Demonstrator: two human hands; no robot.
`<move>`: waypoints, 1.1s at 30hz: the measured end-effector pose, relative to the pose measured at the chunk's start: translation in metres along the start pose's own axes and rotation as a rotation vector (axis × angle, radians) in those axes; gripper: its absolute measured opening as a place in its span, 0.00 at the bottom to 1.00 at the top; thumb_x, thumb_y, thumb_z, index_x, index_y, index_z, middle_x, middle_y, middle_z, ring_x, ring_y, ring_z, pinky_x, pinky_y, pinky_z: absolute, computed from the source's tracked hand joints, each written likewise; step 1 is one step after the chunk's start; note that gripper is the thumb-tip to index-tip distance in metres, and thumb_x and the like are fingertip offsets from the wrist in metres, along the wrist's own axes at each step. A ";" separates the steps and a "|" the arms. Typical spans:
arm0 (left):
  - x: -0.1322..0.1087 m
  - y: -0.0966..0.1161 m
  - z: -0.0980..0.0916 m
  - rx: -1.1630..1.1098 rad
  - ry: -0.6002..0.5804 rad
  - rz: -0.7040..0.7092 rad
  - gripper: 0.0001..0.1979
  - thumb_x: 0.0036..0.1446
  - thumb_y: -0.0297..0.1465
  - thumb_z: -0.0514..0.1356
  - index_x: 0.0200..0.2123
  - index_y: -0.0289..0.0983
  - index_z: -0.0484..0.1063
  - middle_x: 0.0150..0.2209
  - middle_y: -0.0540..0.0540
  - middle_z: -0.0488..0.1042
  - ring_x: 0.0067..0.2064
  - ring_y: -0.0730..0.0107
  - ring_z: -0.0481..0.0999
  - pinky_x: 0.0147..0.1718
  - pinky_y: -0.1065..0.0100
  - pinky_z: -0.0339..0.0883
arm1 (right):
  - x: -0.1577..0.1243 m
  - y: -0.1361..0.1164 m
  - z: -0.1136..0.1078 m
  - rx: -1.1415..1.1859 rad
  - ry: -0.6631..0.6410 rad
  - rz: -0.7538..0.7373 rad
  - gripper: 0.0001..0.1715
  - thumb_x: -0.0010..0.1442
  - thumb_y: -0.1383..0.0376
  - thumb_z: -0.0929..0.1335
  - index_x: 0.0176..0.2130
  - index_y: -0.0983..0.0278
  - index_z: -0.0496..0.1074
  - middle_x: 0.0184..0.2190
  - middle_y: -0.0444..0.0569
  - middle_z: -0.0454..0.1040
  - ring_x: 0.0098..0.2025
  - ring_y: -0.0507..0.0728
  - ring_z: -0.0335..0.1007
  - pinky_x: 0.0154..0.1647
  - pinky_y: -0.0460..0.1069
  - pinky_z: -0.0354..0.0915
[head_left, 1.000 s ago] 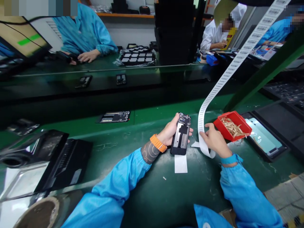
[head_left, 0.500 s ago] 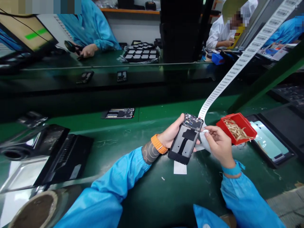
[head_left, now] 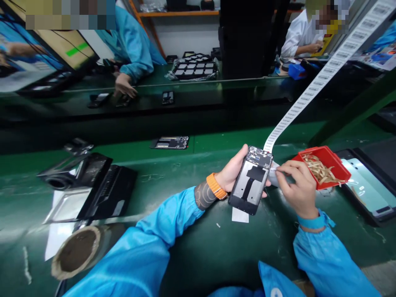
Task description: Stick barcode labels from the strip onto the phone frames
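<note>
So the phone frame (head_left: 251, 185) is open-side up, held a little above the green tabletop (head_left: 173, 181) near the middle, tilted with its camera end away from the person; the left hand (head_left: 232, 173) has it from underneath and the side, fingers wrapped tight on its edges, orange watch band (head_left: 215, 186) at the wrist; the right hand (head_left: 297, 186) sits just beside the frame's top right corner, fingers pinched together on the low end of the label strip (head_left: 309, 95), which runs up and off to the top right; a small white slip (head_left: 240, 215) lies on the tabletop right under the frame; a red bin (head_left: 337, 163) of tan strips is just past the right hand, with a glossy screen panel (head_left: 368, 192) beyond it; another bare frame (head_left: 170, 142) lies further back, a black machine (head_left: 93, 181) is off to the left, and a co-worker's hand (head_left: 124, 86) rests on the far belt.
</note>
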State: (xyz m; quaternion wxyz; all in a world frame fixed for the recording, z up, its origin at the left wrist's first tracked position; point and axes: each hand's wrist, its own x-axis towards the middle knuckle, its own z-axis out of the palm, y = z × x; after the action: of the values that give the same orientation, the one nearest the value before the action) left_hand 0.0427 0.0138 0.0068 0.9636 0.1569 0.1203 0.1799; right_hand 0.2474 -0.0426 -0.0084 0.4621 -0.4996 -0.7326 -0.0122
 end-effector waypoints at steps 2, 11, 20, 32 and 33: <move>0.000 0.000 0.001 -0.001 0.025 -0.002 0.46 0.64 0.60 0.33 0.54 0.28 0.72 0.37 0.31 0.79 0.37 0.51 0.80 0.37 0.48 0.75 | -0.001 0.000 0.000 0.010 -0.006 0.029 0.05 0.65 0.68 0.67 0.36 0.60 0.74 0.38 0.52 0.72 0.40 0.60 0.72 0.42 0.57 0.70; 0.007 -0.004 -0.008 0.148 0.160 -0.038 0.33 0.65 0.56 0.49 0.46 0.32 0.75 0.36 0.35 0.79 0.36 0.54 0.81 0.35 0.54 0.76 | 0.003 0.009 -0.005 0.470 0.332 0.535 0.10 0.58 0.60 0.72 0.36 0.61 0.69 0.27 0.44 0.72 0.27 0.55 0.69 0.28 0.51 0.67; 0.000 -0.005 -0.013 0.201 0.512 0.610 0.22 0.60 0.49 0.62 0.34 0.33 0.74 0.20 0.51 0.68 0.20 0.77 0.67 0.21 0.74 0.61 | 0.014 -0.016 -0.007 1.015 0.120 0.801 0.10 0.52 0.64 0.74 0.32 0.61 0.69 0.24 0.42 0.68 0.24 0.51 0.64 0.22 0.45 0.61; 0.011 0.005 0.012 -0.037 0.225 0.642 0.22 0.72 0.35 0.37 0.33 0.38 0.67 0.18 0.55 0.45 0.17 0.77 0.43 0.17 0.73 0.43 | 0.000 -0.102 0.038 0.884 -0.412 0.788 0.17 0.55 0.55 0.74 0.28 0.63 0.70 0.15 0.40 0.64 0.16 0.49 0.59 0.15 0.44 0.57; 0.010 0.004 0.013 -0.041 0.224 0.650 0.22 0.72 0.35 0.37 0.33 0.38 0.67 0.18 0.55 0.45 0.17 0.77 0.43 0.17 0.73 0.43 | 0.001 -0.103 0.037 0.880 -0.410 0.784 0.17 0.55 0.55 0.74 0.27 0.63 0.70 0.15 0.40 0.64 0.16 0.49 0.59 0.15 0.44 0.57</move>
State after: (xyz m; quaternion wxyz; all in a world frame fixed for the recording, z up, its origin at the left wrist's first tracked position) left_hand 0.0540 0.0180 0.0188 0.8396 0.1470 0.1656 0.4961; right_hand 0.1458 -0.0755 0.0167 0.4446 -0.4863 -0.5049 0.5576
